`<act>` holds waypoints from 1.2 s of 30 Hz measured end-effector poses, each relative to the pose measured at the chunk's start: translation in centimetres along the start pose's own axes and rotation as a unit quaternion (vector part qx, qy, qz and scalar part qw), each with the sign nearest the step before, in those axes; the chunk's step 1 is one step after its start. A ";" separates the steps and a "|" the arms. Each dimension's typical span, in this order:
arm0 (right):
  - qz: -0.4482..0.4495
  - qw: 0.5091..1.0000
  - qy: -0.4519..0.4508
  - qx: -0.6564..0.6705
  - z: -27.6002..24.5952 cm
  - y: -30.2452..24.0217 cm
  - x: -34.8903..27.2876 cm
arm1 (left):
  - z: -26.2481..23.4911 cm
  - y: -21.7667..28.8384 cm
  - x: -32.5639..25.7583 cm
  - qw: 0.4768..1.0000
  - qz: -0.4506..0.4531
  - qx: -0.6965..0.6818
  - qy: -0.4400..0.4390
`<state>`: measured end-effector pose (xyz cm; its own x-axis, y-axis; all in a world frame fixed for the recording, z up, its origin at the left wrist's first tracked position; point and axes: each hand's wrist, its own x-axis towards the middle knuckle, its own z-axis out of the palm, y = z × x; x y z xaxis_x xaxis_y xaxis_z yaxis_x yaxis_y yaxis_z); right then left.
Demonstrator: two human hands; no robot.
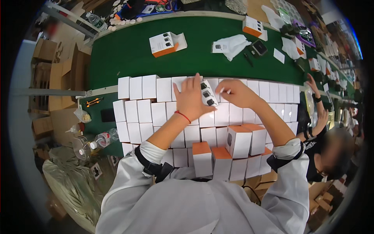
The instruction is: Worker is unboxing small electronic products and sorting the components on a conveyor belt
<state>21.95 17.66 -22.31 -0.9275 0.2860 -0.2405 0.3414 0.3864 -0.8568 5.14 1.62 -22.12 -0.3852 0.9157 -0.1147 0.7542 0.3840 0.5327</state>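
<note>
Rows of white boxes (157, 113) stand packed together in front of me. Among them is a small box (209, 93) whose face shows printed pictures of dark devices. My left hand (190, 100), with a red string at its wrist, lies spread on the boxes, its thumb and forefinger along the printed box's left and near sides. Just right of that box, my right hand (238, 93) has its fingers curled into a pinch. A small white bit shows at its fingertips, too small to name. Nearer to me, several boxes with orange sides (239, 141) sit on top.
On the green table (128, 46) lie an opened box (163, 43), a white bag (233, 45) and a black device (258, 47). Clear bottles (103, 139) and a cutter knife (93, 102) are at left. Another person (331, 154) works close by at right.
</note>
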 end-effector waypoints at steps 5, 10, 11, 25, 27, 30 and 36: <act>-0.147 0.980 0.028 -0.130 -0.4 -0.8 0.9 | 0.4 0.1 -0.4 0.981 0.110 0.156 -0.037; -0.107 0.989 0.074 0.071 0.2 -1.7 0.4 | -3.0 -1.4 1.3 0.975 0.207 -0.082 0.020; -0.039 0.965 0.106 0.235 0.2 -2.7 0.8 | -4.0 -1.4 1.8 0.974 0.210 -0.079 0.022; 0.025 0.953 0.070 0.293 -3.0 -4.7 3.7 | -6.7 -1.6 4.7 0.961 0.273 -0.018 0.047; -0.014 0.909 0.106 0.404 -5.1 -1.7 3.9 | -7.2 -2.3 5.8 0.968 0.235 -0.068 0.063; 0.003 0.874 0.347 0.340 -7.7 -0.2 4.6 | -7.6 -3.8 7.9 0.979 0.184 -0.080 0.044; 0.018 0.969 0.242 0.043 -2.7 0.5 11.8 | -5.9 -3.3 14.1 0.973 0.187 0.095 0.097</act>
<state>11.57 23.65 -24.33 -0.7284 0.6836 -0.0467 0.3385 0.2997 -0.8920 -5.96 12.51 -20.53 -0.1445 0.9629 0.2278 0.9388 0.0607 0.3391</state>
